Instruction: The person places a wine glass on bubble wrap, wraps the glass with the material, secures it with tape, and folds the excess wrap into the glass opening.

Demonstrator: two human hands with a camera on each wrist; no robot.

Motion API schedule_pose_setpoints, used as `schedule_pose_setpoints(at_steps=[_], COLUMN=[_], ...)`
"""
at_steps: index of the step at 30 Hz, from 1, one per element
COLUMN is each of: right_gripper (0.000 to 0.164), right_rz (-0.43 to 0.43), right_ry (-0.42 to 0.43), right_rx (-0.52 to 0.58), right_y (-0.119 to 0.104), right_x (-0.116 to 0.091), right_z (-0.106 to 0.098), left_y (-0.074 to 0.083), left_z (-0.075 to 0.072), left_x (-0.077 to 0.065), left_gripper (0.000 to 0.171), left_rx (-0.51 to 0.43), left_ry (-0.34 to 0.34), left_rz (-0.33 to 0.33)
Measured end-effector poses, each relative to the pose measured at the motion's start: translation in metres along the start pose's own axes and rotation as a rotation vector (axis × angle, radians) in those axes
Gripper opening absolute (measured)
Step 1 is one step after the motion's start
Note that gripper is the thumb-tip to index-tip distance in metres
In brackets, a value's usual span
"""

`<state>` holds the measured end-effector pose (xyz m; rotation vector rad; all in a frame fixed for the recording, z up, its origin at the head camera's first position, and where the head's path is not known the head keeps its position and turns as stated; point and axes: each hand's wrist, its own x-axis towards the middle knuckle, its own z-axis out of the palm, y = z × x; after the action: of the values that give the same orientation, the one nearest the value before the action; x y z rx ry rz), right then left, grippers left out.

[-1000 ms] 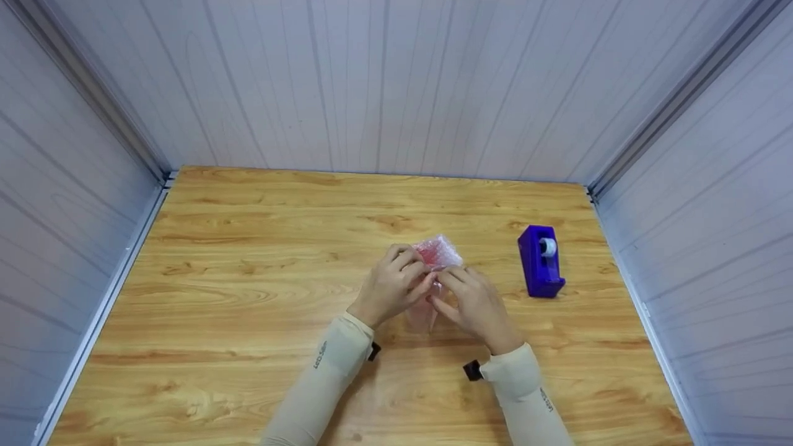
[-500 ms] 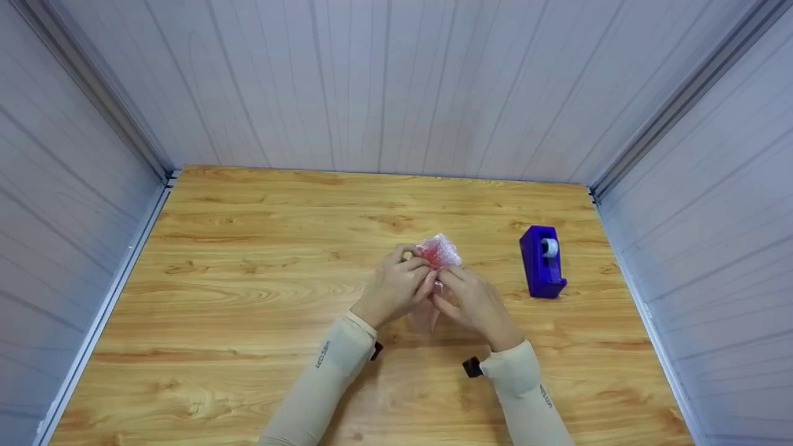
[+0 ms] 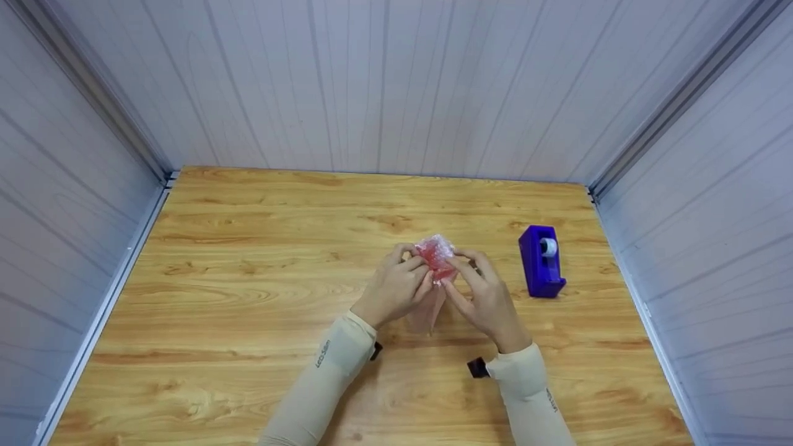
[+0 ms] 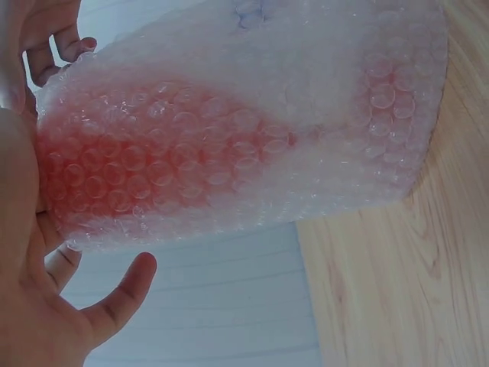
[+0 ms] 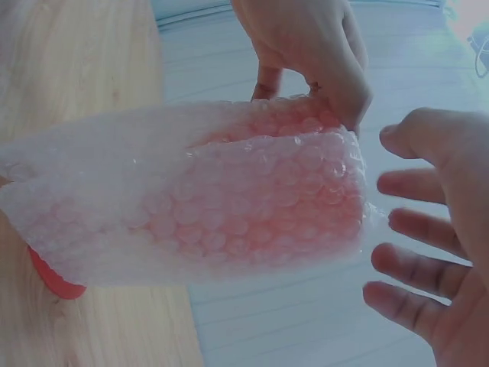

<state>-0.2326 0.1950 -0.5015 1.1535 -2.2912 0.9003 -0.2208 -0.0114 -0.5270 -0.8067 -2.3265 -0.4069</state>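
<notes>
A red object (image 4: 99,168) stands inside a sleeve of clear bubble wrap (image 3: 426,310), blurred by the bubbles. In the right wrist view, a red edge (image 5: 57,279) shows under the wrap's lower end. My left hand (image 3: 390,286) grips the wrap's upper end, its fingers bent over the edge. My right hand (image 3: 487,302) is at the opposite side of that end. In the right wrist view its fingers (image 5: 416,271) are spread and fairly straight beside the wrap, with a small gap showing. What the red object is cannot be made out.
A blue tape dispenser (image 3: 542,263) with a roll of clear tape stands right of the hands on the wooden table (image 3: 248,248). Pale panel walls (image 3: 378,87) enclose the table at the back and both sides.
My right hand has drawn slightly to the right and its fingers have spread from the wrap's edge. More of the wrap's red-tinted top shows. The left hand has barely moved.
</notes>
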Motion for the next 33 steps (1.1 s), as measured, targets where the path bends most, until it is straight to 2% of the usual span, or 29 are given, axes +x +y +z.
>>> schedule_pose_setpoints(at_steps=[5, 10, 13, 17, 21, 25, 30, 33], right_gripper=[0.04, 0.043, 0.047, 0.049, 0.044, 0.04, 0.042, 0.047], right_rz=[0.002, 0.025, 0.033, 0.023, -0.001, -0.016, -0.003, -0.008], right_ry=[-0.057, -0.173, -0.226, -0.263, -0.256, -0.222, -0.165, -0.136], right_rx=[-0.051, -0.08, -0.101, -0.12, -0.117, -0.107, -0.09, -0.106], right_y=[0.0, -0.001, -0.002, -0.003, -0.002, -0.001, -0.001, 0.0], right_x=[-0.002, -0.004, -0.004, 0.0, 0.002, 0.0, -0.002, 0.0], right_z=[0.005, 0.01, 0.011, 0.012, 0.014, 0.014, 0.011, 0.008], left_y=[-0.001, -0.002, -0.001, -0.001, 0.0, 0.003, 0.005, 0.005], left_z=[0.004, 0.005, 0.002, 0.0, -0.002, -0.005, -0.009, -0.011], left_x=[-0.004, -0.009, -0.008, -0.006, -0.004, 0.0, 0.004, 0.005], left_gripper=[0.025, 0.023, 0.029, 0.039, 0.04, 0.041, 0.041, 0.039], left_rx=[-0.031, -0.106, -0.141, -0.118, -0.048, 0.01, 0.024, 0.038], left_ry=[0.033, 0.058, 0.028, -0.023, -0.054, -0.095, -0.182, -0.212], left_rz=[0.003, -0.056, -0.091, -0.083, -0.055, -0.055, -0.117, -0.145])
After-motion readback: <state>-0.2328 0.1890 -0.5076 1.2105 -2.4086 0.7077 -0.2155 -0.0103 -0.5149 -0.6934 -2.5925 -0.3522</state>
